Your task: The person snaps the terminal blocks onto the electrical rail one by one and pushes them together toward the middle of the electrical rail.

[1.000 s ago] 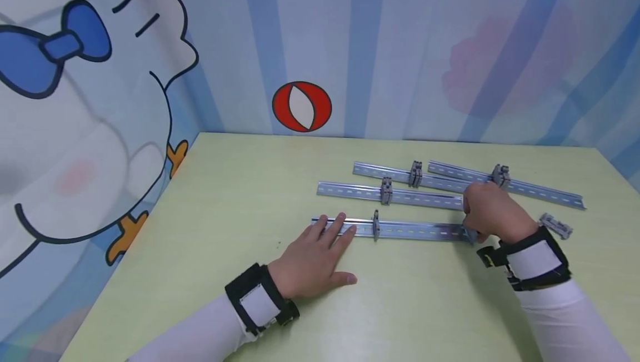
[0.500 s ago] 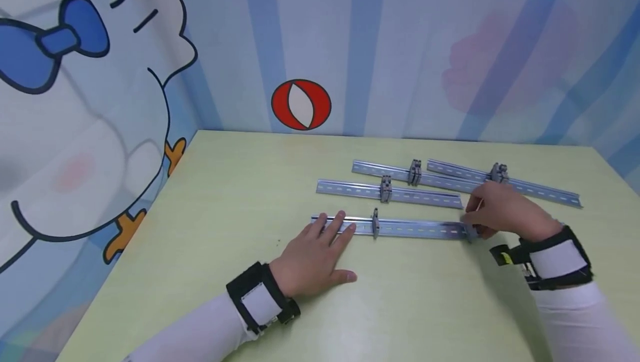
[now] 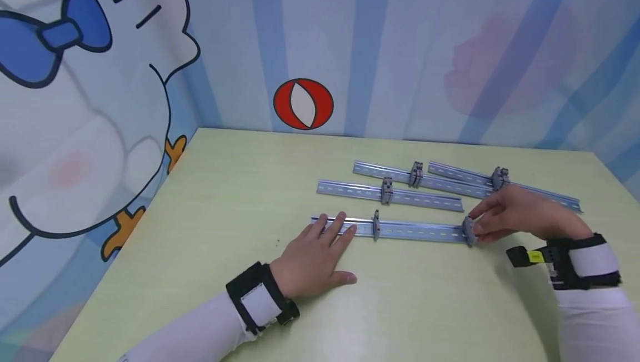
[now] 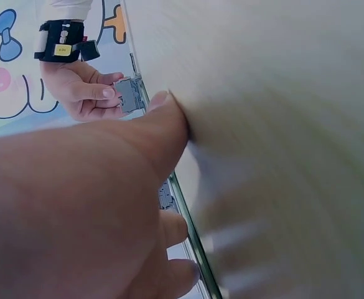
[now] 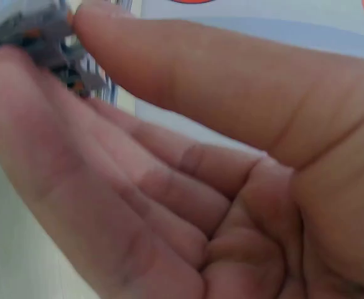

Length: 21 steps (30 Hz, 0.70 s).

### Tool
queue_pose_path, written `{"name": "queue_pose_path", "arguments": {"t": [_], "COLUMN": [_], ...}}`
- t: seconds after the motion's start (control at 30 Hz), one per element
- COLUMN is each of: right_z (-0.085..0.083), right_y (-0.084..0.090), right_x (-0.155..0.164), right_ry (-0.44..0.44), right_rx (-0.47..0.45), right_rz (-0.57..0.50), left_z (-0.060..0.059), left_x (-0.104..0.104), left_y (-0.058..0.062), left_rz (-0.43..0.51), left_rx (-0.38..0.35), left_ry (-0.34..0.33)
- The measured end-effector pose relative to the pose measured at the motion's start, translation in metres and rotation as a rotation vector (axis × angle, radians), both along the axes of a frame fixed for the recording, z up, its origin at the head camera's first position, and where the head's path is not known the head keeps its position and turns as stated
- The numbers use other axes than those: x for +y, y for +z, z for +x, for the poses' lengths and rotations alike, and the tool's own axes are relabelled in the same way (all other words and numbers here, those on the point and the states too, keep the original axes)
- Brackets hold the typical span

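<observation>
My left hand (image 3: 315, 256) lies spread out, fingertips pressing on the left end of the front slotted metal DIN rail (image 3: 420, 231). A thin grey terminal block (image 3: 376, 225) stands upright on that rail, right of those fingers. At the rail's right end, my right hand (image 3: 520, 215) pinches another grey terminal block (image 3: 469, 232) between thumb and fingers. The left wrist view shows this held block (image 4: 130, 95) edge-on at the rail; in the right wrist view its grey housing (image 5: 29, 25) sits between thumb and index fingertip.
Behind lies a second DIN rail (image 3: 345, 190) with grey blocks (image 3: 387, 190) clipped on. Farther back, two more rails (image 3: 380, 171) (image 3: 560, 198) carry blocks (image 3: 416, 174) (image 3: 500, 177); the right forearm side overlaps the rightmost. A printed wall stands behind the pale table (image 3: 225, 195).
My right hand has turned and shifted right, its wrist swinging outward, so the block at the rail's end now shows. It hides the loose grey piece seen earlier. My left hand stays put.
</observation>
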State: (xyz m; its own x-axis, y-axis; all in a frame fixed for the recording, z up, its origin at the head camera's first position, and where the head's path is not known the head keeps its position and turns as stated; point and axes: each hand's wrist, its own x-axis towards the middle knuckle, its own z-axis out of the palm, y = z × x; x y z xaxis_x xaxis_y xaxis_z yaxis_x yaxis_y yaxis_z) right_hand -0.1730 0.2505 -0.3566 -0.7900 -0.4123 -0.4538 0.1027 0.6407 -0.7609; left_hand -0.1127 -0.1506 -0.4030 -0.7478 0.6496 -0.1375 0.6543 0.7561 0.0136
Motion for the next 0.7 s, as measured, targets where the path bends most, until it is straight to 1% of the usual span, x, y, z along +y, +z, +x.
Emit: {"name": "queue_pose_path", "arguments": {"t": [0.1,0.2,0.3,0.43,0.57,0.7], "right_z": [0.001,0.002,0.003,0.004,0.006,0.007], "right_y": [-0.003,-0.004,-0.005,-0.009,-0.013,-0.015], "right_x": [-0.001,-0.005,-0.005,-0.001,0.0,-0.006], "right_ry": [-0.013,-0.027,-0.023,-0.024,-0.078,-0.102], "right_rx": [0.018,0.06,0.098,0.111,0.071,0.069], "right_rz": [0.011,0.046,0.079,0.082,0.009,-0.066], "left_z": [0.001,0.001,0.001,0.001,0.001,0.0], "left_x": [0.001,0.002,0.002,0.004,0.005,0.003], "left_y": [0.0,0.001,0.002,0.0,0.0,0.0], "left_rz": [0.001,-0.005,-0.009,-0.017,-0.021,-0.025], "left_rx": [-0.004,-0.007,-0.007,-0.003,-0.016,-0.018], "left_ry": [-0.002,0.003,0.007,0.003,0.006,0.02]}}
